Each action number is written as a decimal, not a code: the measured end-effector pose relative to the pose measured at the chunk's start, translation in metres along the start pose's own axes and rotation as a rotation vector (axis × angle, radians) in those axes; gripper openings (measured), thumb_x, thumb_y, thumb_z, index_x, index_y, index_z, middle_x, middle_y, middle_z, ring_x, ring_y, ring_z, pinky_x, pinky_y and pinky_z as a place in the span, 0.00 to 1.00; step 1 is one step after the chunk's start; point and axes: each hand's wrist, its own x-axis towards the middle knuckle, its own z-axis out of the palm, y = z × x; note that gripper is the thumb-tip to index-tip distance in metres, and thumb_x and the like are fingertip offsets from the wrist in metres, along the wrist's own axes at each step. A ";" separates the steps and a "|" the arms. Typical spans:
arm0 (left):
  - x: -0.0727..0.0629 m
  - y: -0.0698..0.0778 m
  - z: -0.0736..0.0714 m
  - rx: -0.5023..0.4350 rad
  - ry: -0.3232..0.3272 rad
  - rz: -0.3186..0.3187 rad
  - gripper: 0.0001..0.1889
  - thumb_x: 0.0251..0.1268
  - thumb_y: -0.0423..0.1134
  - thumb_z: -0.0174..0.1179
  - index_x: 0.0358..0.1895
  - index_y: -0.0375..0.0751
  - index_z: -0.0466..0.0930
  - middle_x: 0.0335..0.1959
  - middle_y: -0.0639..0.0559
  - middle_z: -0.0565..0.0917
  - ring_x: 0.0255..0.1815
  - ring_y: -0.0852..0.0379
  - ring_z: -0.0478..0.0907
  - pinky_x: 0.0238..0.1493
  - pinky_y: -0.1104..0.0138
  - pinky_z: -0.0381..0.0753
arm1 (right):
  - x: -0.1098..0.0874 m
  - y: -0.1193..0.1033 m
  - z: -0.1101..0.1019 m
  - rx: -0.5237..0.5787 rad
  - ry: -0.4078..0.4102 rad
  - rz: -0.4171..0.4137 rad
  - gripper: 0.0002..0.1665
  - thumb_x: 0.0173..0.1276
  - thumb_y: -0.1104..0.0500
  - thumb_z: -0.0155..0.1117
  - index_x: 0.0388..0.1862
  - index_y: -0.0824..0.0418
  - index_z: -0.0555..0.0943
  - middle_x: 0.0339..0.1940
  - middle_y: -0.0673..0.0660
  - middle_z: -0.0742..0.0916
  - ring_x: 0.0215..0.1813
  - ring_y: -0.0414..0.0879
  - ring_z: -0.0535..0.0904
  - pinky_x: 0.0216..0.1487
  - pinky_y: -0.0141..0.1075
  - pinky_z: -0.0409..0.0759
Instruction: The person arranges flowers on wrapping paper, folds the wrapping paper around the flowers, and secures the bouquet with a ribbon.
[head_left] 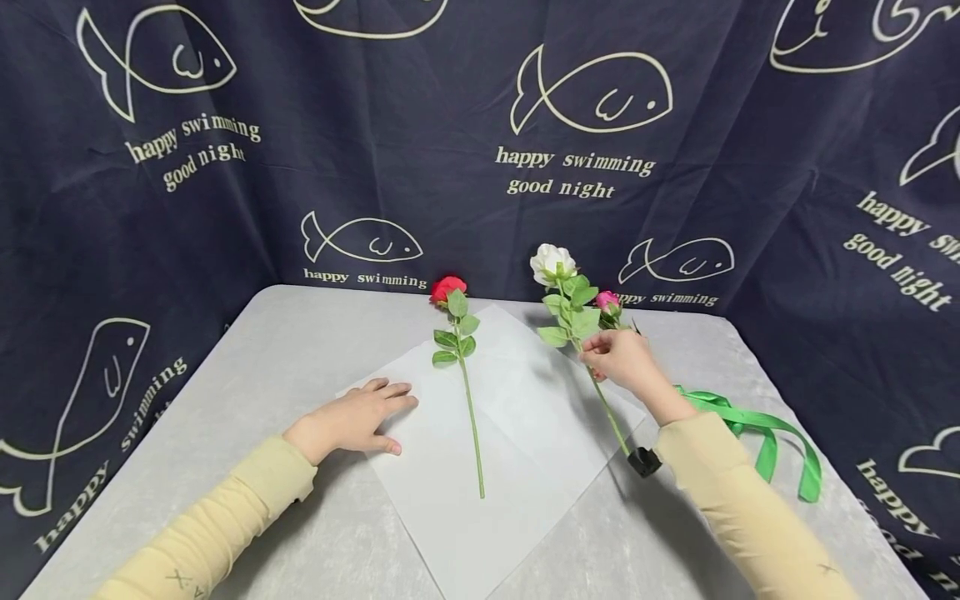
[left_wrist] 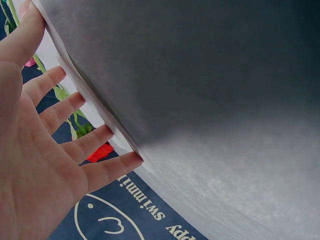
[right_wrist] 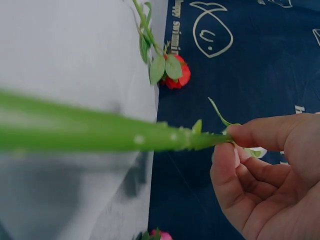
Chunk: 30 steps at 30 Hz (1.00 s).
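My right hand (head_left: 626,360) pinches the green stem of a white rose (head_left: 553,264) between thumb and fingertips. The rose is held over the right part of a white paper sheet (head_left: 536,471), its bloom toward the back. Close up in the right wrist view, the stem (right_wrist: 100,126) runs into the pinch. A red rose (head_left: 448,290) lies on the sheet, with its stem pointing toward me. Fingers spread, my left hand (head_left: 354,419) rests on the sheet's left edge. The left wrist view shows those fingers (left_wrist: 112,167) along the paper's edge.
Behind my right hand lies a pink rose (head_left: 608,302), partly hidden. Green ribbon (head_left: 765,418) lies loosely on the grey table (head_left: 300,333), right of the sheet. A small black object (head_left: 643,461) sits by my right cuff. Dark blue fish-print cloth (head_left: 450,125) surrounds the table.
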 end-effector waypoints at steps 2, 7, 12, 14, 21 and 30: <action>0.000 0.000 0.000 0.003 -0.005 -0.002 0.40 0.51 0.62 0.63 0.66 0.45 0.67 0.69 0.41 0.65 0.66 0.30 0.60 0.55 0.38 0.68 | 0.004 -0.004 0.007 0.023 0.007 -0.007 0.12 0.61 0.60 0.64 0.38 0.68 0.81 0.28 0.58 0.87 0.20 0.39 0.81 0.27 0.34 0.82; 0.000 0.001 0.001 0.003 -0.011 -0.007 0.40 0.52 0.62 0.63 0.67 0.46 0.67 0.69 0.42 0.65 0.66 0.30 0.60 0.56 0.38 0.68 | 0.010 -0.015 0.025 0.137 -0.007 0.002 0.11 0.62 0.62 0.64 0.38 0.70 0.81 0.27 0.60 0.87 0.20 0.41 0.82 0.30 0.39 0.84; 0.000 0.002 0.000 0.001 -0.015 -0.010 0.40 0.52 0.61 0.63 0.67 0.45 0.67 0.69 0.41 0.65 0.66 0.30 0.60 0.56 0.38 0.67 | 0.011 -0.024 0.045 0.255 -0.036 0.002 0.11 0.62 0.64 0.64 0.38 0.72 0.80 0.26 0.61 0.86 0.19 0.41 0.80 0.29 0.40 0.84; 0.000 0.002 -0.001 0.000 -0.016 -0.014 0.40 0.52 0.61 0.63 0.67 0.45 0.67 0.70 0.41 0.64 0.67 0.30 0.60 0.56 0.38 0.67 | 0.012 -0.028 0.053 0.284 -0.050 0.004 0.11 0.62 0.65 0.64 0.38 0.73 0.80 0.27 0.62 0.86 0.19 0.41 0.80 0.30 0.42 0.84; 0.000 0.004 -0.002 -0.013 -0.024 -0.024 0.40 0.52 0.61 0.64 0.67 0.46 0.66 0.70 0.41 0.64 0.67 0.30 0.59 0.57 0.38 0.66 | 0.019 -0.035 0.079 0.370 -0.081 0.056 0.10 0.61 0.66 0.65 0.38 0.73 0.80 0.31 0.67 0.86 0.19 0.43 0.81 0.27 0.38 0.83; 0.000 0.004 -0.003 -0.018 -0.020 -0.024 0.40 0.52 0.60 0.64 0.67 0.45 0.66 0.70 0.41 0.64 0.67 0.30 0.59 0.57 0.38 0.66 | 0.026 -0.041 0.111 0.484 -0.092 0.145 0.08 0.60 0.68 0.65 0.37 0.72 0.79 0.24 0.60 0.85 0.18 0.41 0.79 0.27 0.37 0.83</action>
